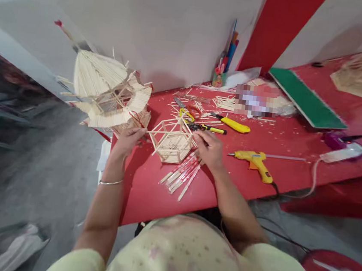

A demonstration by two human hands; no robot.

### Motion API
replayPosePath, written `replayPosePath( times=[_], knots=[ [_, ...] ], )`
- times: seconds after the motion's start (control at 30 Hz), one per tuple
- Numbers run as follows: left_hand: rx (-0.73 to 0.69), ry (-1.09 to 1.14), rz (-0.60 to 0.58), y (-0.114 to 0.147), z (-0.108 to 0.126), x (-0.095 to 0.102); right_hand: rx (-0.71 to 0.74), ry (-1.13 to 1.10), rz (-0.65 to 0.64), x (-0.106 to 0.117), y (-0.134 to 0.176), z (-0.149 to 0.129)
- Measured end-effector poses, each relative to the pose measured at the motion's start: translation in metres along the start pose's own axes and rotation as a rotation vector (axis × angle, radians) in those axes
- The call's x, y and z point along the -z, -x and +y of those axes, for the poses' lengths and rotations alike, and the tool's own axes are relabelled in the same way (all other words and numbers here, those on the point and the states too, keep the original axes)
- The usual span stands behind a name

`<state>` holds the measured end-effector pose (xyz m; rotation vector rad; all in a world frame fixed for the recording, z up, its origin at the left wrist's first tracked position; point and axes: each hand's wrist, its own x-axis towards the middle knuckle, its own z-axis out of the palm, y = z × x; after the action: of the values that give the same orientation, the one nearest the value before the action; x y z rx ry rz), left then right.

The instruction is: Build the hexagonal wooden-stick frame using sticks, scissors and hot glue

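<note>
Between my two hands is a small six-sided frame of thin wooden sticks (174, 145), its slatted base low and its open rim slanting outward. My left hand (129, 141) is closed at the frame's left corner, where a stick end meets the fingertips. At the opposite corner my right hand (210, 149) pinches the rim between thumb and fingers. Whether the long stick spanning both hands is loose or part of the rim, I cannot tell. Under and beside my right hand lie sticks in clear and red wrappers (181, 174).
A larger stick model with a pointed roof (108, 89) stands at left. Behind the frame lie scissors (188, 110), pliers (212, 129), a yellow cutter (235, 125) and loose sticks. A yellow glue gun (256, 160), corded power strip (344, 152) and green board (307, 99) are at right.
</note>
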<state>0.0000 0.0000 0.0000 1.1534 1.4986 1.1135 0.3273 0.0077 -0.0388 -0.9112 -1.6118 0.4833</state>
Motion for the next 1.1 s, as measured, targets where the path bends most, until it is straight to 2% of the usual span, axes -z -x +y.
replayPosePath(
  times=[0.4,1.1],
  knots=[
    [0.023,0.024,0.002,0.0033,0.0089,-0.0041,-0.013,0.008,0.003,0.0014,-0.0004,-0.0006],
    [0.029,0.004,0.003,0.0033,0.0075,-0.0032,-0.005,0.003,0.006,0.0013,-0.0015,-0.0006]
  ],
)
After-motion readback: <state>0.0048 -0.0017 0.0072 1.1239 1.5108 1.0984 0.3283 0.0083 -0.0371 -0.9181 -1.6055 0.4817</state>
